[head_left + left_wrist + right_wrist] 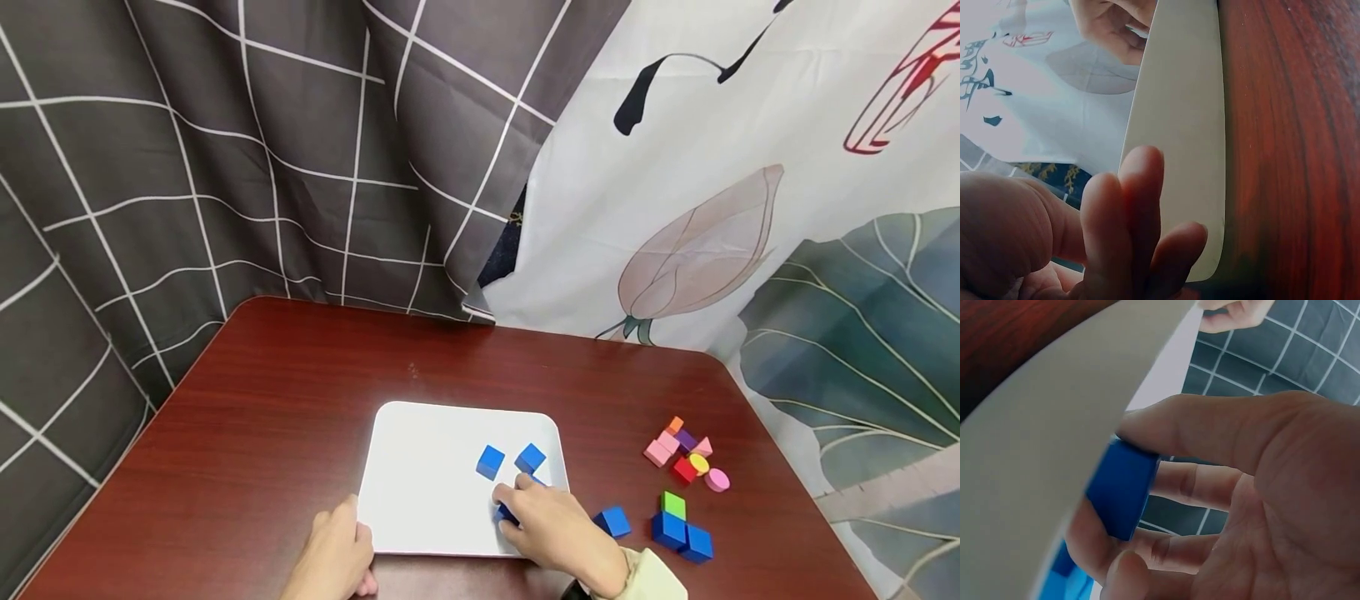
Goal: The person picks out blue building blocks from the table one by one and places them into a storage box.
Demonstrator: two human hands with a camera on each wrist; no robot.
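Note:
A white tray (427, 475) lies on the table. Inside its right half, my right hand (551, 521) pinches a blue block (1124, 484) between thumb and fingers, close to the front rim. Just beyond that hand are a blue cube (491, 462), another blue cube (530, 457) and a further blue block, mostly hidden by the fingers. At the tray's front left corner, my left hand (333, 550) rests against the edge. In the left wrist view its fingers (1107, 219) stand loosely bent beside the tray's outer wall, not wrapped round it.
Right of the tray, a blue block (613, 522) lies alone near two more blue blocks (668, 530) and a green block (673, 505). Farther back sits a cluster of small pink, purple, red, yellow and orange blocks (685, 468). Curtains hang behind the brown table (285, 400).

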